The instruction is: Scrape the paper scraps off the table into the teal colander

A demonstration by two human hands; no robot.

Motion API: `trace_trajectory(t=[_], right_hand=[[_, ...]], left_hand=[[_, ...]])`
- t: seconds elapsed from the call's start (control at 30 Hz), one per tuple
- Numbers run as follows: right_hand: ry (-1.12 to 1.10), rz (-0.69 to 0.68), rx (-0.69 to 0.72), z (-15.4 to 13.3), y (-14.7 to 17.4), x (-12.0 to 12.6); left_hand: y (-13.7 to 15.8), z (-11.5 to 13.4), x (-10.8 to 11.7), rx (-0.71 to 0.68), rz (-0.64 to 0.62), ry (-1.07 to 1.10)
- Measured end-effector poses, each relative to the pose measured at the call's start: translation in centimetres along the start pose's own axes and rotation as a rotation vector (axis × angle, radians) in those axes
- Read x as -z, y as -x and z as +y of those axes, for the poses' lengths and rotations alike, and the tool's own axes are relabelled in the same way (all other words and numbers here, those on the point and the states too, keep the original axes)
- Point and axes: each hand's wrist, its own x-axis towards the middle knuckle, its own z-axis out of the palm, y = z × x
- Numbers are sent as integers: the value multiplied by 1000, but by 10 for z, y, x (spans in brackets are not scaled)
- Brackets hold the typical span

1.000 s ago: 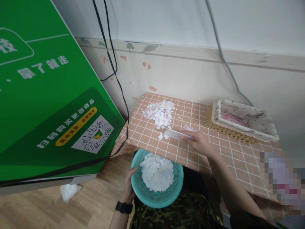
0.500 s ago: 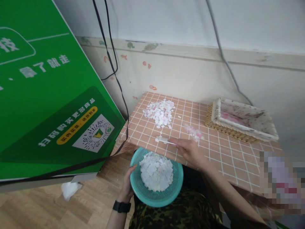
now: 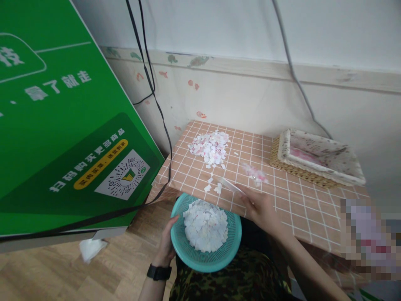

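Observation:
My left hand (image 3: 168,238) grips the left rim of a turquoise plastic colander (image 3: 205,266), which rests against my lap just under the table edge. A heap of white paper scraps (image 3: 205,225) fills its middle. In my right hand (image 3: 258,207) is a slim white tool (image 3: 231,185), like a small brush, raised over the near part of the table and pointing left. By its tip lie a few loose scraps (image 3: 217,188). Farther back on the checked cloth is a larger pile of white and pink scraps (image 3: 210,147).
The table wears a brown checked tablecloth (image 3: 291,205). Crumpled clear-and-pink plastic (image 3: 255,174) lies near my right hand. A cloth-lined wicker basket (image 3: 275,156) stands back right. A green cabinet (image 3: 94,125) with black cables (image 3: 161,108) is left; a white bag (image 3: 91,249) lies on the floor.
My right hand has drawn right and slightly toward me, lifting the white tool off the loose scraps, which now show separately. The left hand and colander have stayed in place.

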Motion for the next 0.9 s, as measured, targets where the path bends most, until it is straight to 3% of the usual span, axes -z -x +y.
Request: trace_trajectory(t=[0.23, 0.43, 0.67, 0.8, 0.9], right_hand=[[33, -150, 121, -15, 7, -5], [87, -63, 161, -13, -15, -14], [225, -150, 334, -15, -8, -38], [129, -170, 416, -29, 10, -39], [-49, -150, 336, -33, 6, -31]], left_hand=[[1, 3, -1, -48, 15, -15], [-2, 8, 0, -46, -17, -39], [-3, 16, 1, -58, -13, -42], [-2, 20, 2, -42, -26, -18], [-1, 21, 1, -34, -38, -9]])
